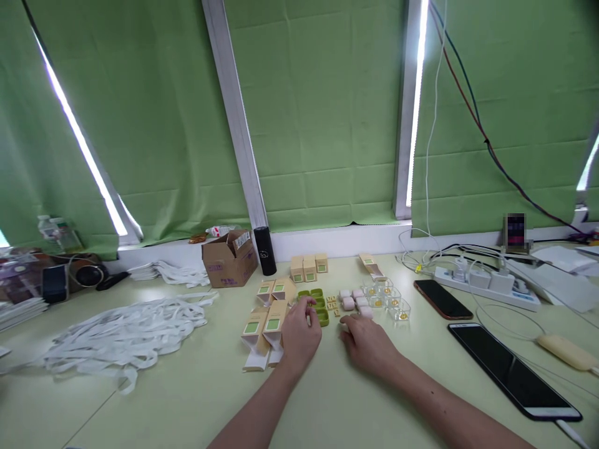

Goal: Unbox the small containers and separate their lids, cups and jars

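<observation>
My left hand rests at the near left side of several small green box-like pieces, its fingers bent and a little apart, with nothing visible in them. My right hand is low over the table, fingertips drawn together; whatever they may hold is hidden. Just beyond it sit pale pink cubes. Between the hands lie small yellowish tiles with dark marks. Clear cups with gold bottoms stand to the right. Beside my left hand are open kraft paper boxes with green labels.
Three closed kraft boxes stand behind, near a black cylinder and a cardboard carton. White straps are heaped at left. At right lie two phones, a power strip and cables.
</observation>
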`<state>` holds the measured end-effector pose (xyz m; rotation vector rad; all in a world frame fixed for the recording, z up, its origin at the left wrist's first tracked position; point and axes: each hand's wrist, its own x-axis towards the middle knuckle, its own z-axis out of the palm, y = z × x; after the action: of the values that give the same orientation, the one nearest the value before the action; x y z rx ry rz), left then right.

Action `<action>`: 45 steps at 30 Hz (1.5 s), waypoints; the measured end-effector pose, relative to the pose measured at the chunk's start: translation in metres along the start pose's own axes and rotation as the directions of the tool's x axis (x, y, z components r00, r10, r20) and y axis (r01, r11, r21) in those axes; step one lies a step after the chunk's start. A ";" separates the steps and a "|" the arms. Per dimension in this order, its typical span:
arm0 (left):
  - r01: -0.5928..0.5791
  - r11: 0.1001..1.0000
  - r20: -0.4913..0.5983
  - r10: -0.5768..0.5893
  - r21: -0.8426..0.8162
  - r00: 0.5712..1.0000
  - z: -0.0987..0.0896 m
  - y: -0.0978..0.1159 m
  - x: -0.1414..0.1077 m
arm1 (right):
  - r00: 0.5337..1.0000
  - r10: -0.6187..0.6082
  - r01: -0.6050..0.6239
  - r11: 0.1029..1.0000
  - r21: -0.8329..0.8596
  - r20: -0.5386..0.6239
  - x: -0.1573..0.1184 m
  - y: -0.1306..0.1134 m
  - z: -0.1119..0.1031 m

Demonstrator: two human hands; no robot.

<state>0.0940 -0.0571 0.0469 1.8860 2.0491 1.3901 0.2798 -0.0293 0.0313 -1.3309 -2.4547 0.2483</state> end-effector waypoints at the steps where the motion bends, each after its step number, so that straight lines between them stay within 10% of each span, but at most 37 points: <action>1: -0.008 1.000 0.007 0.008 -0.015 1.000 0.000 0.000 0.000 | 1.000 0.002 -0.002 1.000 0.019 -0.016 0.001 0.002 -0.001; 11: -0.086 0.996 0.149 0.080 0.038 0.986 0.005 0.002 -0.006 | 0.973 -0.051 0.049 0.999 -0.014 -0.226 0.023 0.003 -0.031; 18: -0.055 0.998 0.151 0.050 0.033 0.987 0.009 0.004 -0.009 | 0.982 -0.017 -0.016 0.984 -0.177 -0.188 0.093 0.011 -0.056; 32: -0.201 0.967 0.128 0.182 0.158 0.975 0.011 -0.003 -0.014 | 0.995 0.080 -0.090 0.974 -0.207 -0.057 0.217 0.035 -0.020; 45: -0.324 0.943 0.060 0.320 0.075 0.946 0.011 -0.005 -0.015 | 0.990 0.128 -0.132 0.989 -0.063 -0.055 0.232 0.023 0.001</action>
<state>0.1005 -0.0626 0.0293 2.3519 1.8674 1.3170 0.1805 0.1777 0.0719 -1.5090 -2.3559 0.1632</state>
